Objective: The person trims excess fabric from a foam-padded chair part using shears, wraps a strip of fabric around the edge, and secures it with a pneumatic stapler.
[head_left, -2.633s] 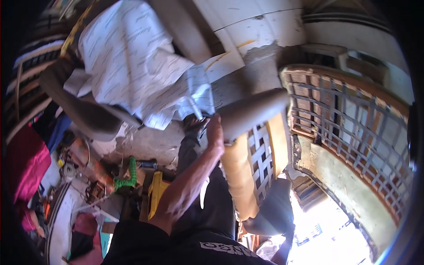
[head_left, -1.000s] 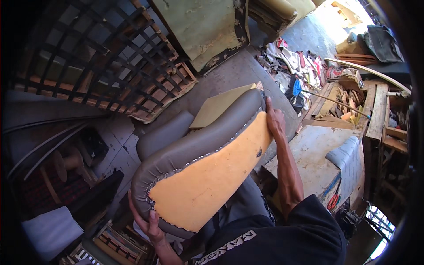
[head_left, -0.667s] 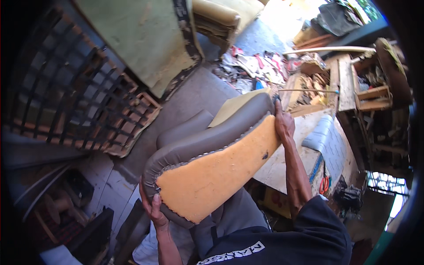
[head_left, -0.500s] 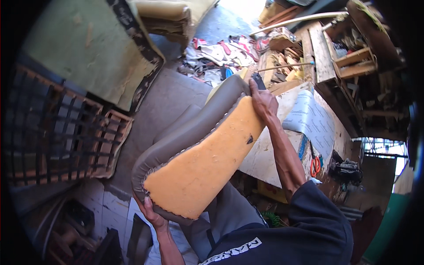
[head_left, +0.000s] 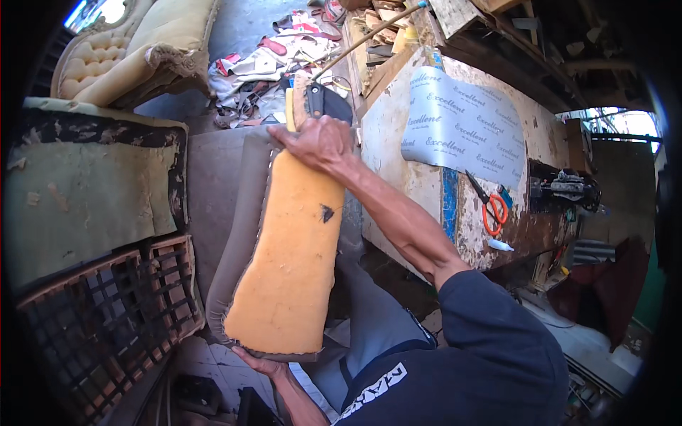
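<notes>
The upholstered armrest (head_left: 288,273) lies between the two hands, in front of the person's body, its length running away from them. Its bare orange foam side (head_left: 284,234) faces up, and a grey-brown cover (head_left: 238,241) wraps the left edge, meeting the foam along a row of staples.

The right hand (head_left: 321,144) grasps the far, narrower end from above, knuckles uppermost and thumb laid toward the cover. Almost the whole armrest therefore extends from this grip back toward the person; only a short wooden end (head_left: 299,105) and a dark plate (head_left: 325,103) jut out beyond it.

The left hand (head_left: 264,364) touches the near, broader end from below, at the covered bottom edge. Its fingers are partly hidden there, so how tightly they close cannot be told.

To the right of the armrest, well clear of the left hand, a worn workbench (head_left: 391,206) bears a printed silvery sheet (head_left: 462,124) and orange-handled scissors (head_left: 493,214).
</notes>
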### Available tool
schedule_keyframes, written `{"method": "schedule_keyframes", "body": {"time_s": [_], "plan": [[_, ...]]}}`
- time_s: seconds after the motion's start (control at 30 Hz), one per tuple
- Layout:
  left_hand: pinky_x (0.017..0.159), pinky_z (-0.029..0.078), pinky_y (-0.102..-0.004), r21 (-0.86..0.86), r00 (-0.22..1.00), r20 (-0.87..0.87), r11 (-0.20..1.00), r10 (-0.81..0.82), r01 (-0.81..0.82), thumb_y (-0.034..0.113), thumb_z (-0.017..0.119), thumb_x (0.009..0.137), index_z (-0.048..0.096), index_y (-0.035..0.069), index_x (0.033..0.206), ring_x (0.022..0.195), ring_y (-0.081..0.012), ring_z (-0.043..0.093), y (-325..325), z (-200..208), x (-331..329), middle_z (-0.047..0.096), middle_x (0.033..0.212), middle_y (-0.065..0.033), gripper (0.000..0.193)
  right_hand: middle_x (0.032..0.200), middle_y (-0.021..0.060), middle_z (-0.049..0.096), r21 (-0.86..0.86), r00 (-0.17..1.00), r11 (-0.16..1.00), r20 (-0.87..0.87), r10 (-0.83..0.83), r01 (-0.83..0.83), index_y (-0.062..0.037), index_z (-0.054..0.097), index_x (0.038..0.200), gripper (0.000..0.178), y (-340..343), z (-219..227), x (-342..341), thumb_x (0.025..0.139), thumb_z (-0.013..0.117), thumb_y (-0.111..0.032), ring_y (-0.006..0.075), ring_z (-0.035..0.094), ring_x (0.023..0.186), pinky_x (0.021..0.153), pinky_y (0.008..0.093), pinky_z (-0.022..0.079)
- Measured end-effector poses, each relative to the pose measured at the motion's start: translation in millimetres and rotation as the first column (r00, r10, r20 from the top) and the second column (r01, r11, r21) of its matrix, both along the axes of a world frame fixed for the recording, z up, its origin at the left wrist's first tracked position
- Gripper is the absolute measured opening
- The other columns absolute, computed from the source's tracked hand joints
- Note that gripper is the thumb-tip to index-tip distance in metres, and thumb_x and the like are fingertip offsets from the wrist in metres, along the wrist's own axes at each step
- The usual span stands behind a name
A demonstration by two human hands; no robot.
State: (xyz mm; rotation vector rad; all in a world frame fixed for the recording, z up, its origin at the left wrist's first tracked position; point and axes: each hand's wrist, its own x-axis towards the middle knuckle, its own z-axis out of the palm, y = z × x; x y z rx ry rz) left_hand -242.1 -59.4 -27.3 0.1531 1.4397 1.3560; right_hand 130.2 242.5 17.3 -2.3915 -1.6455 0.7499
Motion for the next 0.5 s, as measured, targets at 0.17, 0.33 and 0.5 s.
{"method": "schedule_keyframes", "body": {"time_s": [0.17, 0.33, 0.5], "plan": [[0.112, 0.044, -0.0475, -0.135, 0.89, -0.439, 0.988, -0.122, 0.069, 0.053, 0.045, 0.109, 0.04, 0.002, 0.151, 0.131, -0.0284, 0.054, 24.8, 3.9, -36.3, 0.053, 0.143, -0.0162, 0.066, 0.076, 0.0259, 0.072, 0.095, 0.996, 0.995, -0.079, 0.042, -0.034, 0.0037, 0.077, 0.078, 0.095, -8.0, -15.1, -38.7, 0.093, 0.038, -0.081, 0.0401, 0.074, 0.073, 0.074, 0.0504, 0.058], [0.088, 0.052, -0.0386, -0.282, 0.51, -0.769, 0.921, -0.385, 0.269, 0.044, 0.047, 0.111, 0.052, -0.005, 0.129, 0.1, -0.0234, 0.062, 50.6, -13.9, -62.3, 0.063, 0.116, -0.0197, 0.052, 0.08, 0.0241, 0.073, 0.291, 0.985, 0.946, -0.133, -0.109, 0.144, 0.0008, 0.078, 0.082, 0.075, -15.3, -25.3, -24.1, 0.1, 0.046, -0.065, 0.039, 0.073, 0.081, 0.083, 0.0493, 0.053], [0.085, 0.053, -0.0384, -0.181, 0.494, -0.807, 0.932, -0.324, 0.315, 0.049, 0.047, 0.11, 0.056, -0.006, 0.116, 0.094, -0.0241, 0.063, 60.0, -27.2, -81.8, 0.067, 0.107, -0.0165, 0.056, 0.109, 0.0103, 0.072, 0.82, 0.979, 0.541, -0.106, -0.174, 0.185, -0.0063, 0.072, 0.102, 0.022, -91.3, -8.6, -107.2, 0.096, 0.067, -0.026, 0.0309, 0.06, 0.122, 0.102, 0.0486, 0.042]]}}
